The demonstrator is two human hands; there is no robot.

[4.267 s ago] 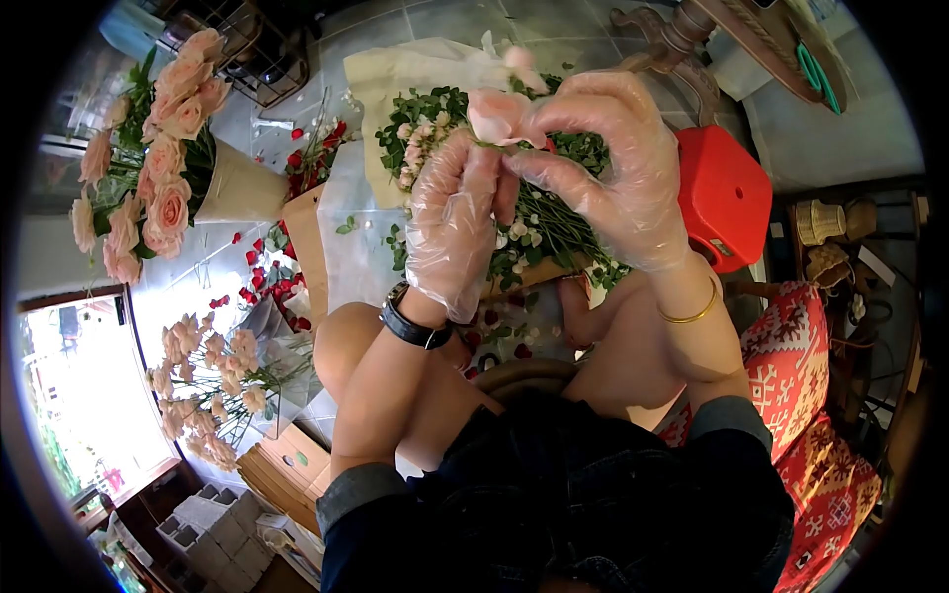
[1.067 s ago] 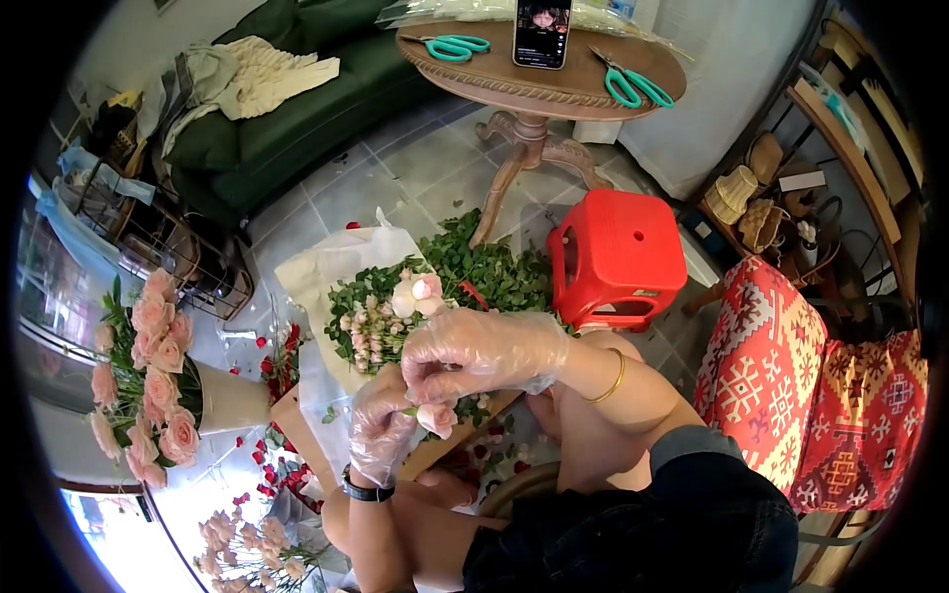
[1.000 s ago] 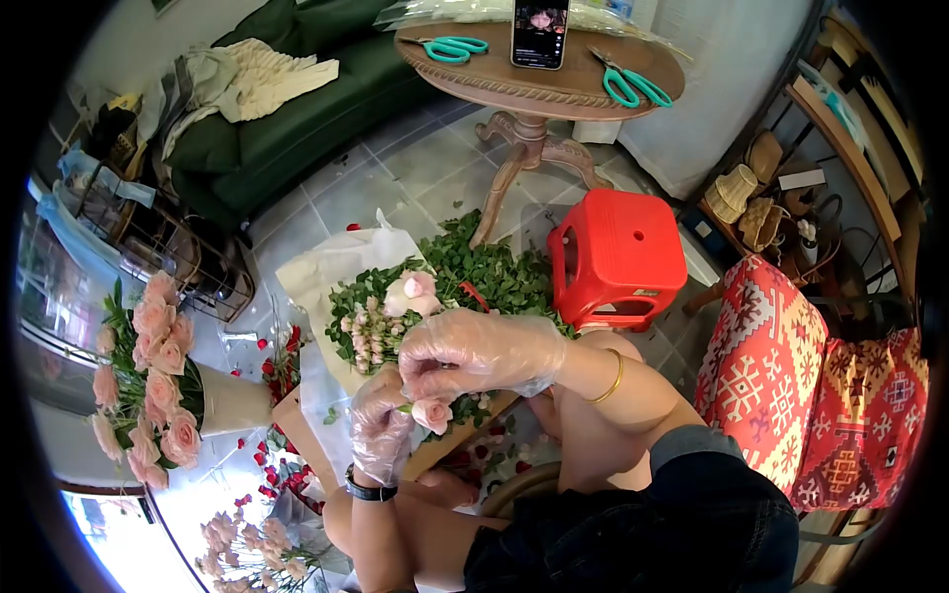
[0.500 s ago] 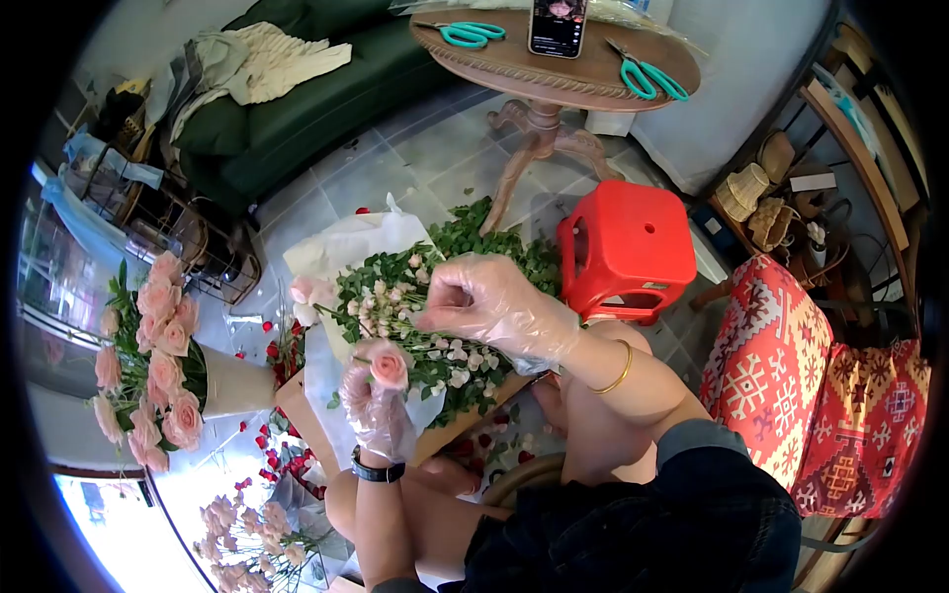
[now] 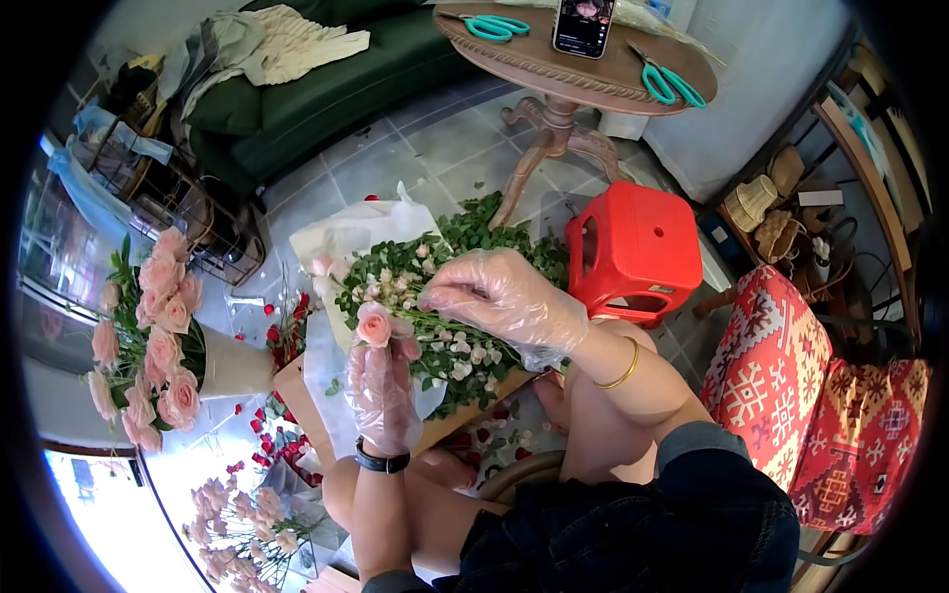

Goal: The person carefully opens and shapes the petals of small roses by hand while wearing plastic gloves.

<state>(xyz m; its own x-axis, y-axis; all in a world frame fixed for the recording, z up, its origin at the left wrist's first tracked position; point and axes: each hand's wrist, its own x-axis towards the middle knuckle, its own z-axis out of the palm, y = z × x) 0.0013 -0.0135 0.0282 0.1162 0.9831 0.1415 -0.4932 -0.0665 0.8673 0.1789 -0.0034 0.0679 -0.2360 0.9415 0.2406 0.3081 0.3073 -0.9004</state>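
My left hand point(image 5: 384, 395), in a clear plastic glove with a watch at the wrist, holds a pink rose point(image 5: 374, 324) at its fingertips. The bloom faces up, and its stem is mostly hidden. Just to the right, my right hand point(image 5: 509, 308), also gloved, has its fingers curled together; whatever they may hold is hidden. Beneath both hands lies a pile of small pale spray roses point(image 5: 470, 358) with green leaves point(image 5: 484, 225), on white wrapping paper point(image 5: 331, 371) and brown cardboard point(image 5: 306, 420).
A red plastic stool point(image 5: 638, 247) stands right of the flowers. Behind is a wooden table point(image 5: 554, 74) with teal-handled scissors point(image 5: 672, 84) and a phone point(image 5: 583, 27). At left, a bucket point(image 5: 232, 361) holds pink roses point(image 5: 163, 361). Red petals point(image 5: 267, 435) litter the floor.
My left hand has lifted the pink rose up and slightly left, so its bloom now sits nearer my right hand's fingertips. The right hand has turned a little, fingers still curled.
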